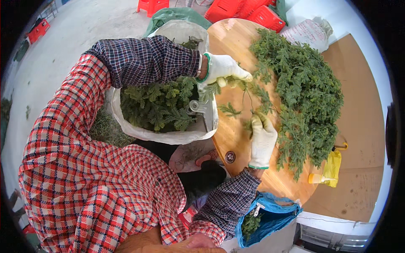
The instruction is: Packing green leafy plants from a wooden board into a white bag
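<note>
My left hand [223,69], in a white glove with a green cuff, is closed around a green sprig [236,84] and holds it just above the near edge of the round table [232,135]. The sprig's feathery tips hang down from my fingers toward the wood. My right hand [262,141], gloved the same way, lies on the table with its fingers pinched shut on the lower end of that same bunch of stems, right at the edge of the pile [306,97]. So both hands have hold of the greens, one at each end, and thin stalks run between them across the bare wood.

The pile is a broad heap of the same fine-leaved greens and covers most of the far half of the table (it comes right up to my right fingertips). A loose sprig [230,110] lies alone on the wood between my hands.

Just left of the table stands a white sack [168,135], open and filled with greens; my left forearm crosses over its mouth. A small clear cup [197,106] sits at the sack's rim near the table. By my right elbow, below the table's edge, a blue bag [274,219] holds a few more greens. A yellow bottle [325,177] lies at the table's right rim. Red stools [249,10] stand beyond the table.
</note>
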`<state>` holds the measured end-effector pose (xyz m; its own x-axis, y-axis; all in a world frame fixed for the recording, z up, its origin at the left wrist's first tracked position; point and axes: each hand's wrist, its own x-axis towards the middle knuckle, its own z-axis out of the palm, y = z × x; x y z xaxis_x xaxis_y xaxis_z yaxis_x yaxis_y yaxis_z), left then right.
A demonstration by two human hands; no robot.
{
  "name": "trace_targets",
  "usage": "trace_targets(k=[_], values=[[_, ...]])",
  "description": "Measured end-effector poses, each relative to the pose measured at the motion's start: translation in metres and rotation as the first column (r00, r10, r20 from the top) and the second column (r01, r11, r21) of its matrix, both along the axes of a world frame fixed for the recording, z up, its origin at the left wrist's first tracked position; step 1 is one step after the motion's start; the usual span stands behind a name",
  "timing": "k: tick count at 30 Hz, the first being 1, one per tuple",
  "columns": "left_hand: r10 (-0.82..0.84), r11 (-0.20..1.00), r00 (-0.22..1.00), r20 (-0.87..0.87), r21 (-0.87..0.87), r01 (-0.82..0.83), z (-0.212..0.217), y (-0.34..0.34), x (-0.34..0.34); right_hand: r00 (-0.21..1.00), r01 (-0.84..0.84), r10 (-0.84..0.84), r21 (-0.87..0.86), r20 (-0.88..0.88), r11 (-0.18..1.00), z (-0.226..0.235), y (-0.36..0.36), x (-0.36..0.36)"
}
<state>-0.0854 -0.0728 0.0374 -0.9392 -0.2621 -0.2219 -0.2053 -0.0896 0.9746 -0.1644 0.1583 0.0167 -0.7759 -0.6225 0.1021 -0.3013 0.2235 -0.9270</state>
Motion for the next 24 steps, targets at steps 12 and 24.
trace_targets(k=[12, 24], values=[[-0.277, 0.944, 0.956, -0.093, -0.214, 0.253, 0.005, 0.002, 0.000, 0.982, 0.041, -0.047, -0.037, -0.185, 0.998, -0.004, -0.012, -0.003], [-0.577, 0.518, 0.816, -0.024, -0.783, 0.344, -0.001, 0.007, 0.005, 0.963, -0.067, 0.097, 0.127, -0.251, 0.990, 0.002, -0.016, 0.007]])
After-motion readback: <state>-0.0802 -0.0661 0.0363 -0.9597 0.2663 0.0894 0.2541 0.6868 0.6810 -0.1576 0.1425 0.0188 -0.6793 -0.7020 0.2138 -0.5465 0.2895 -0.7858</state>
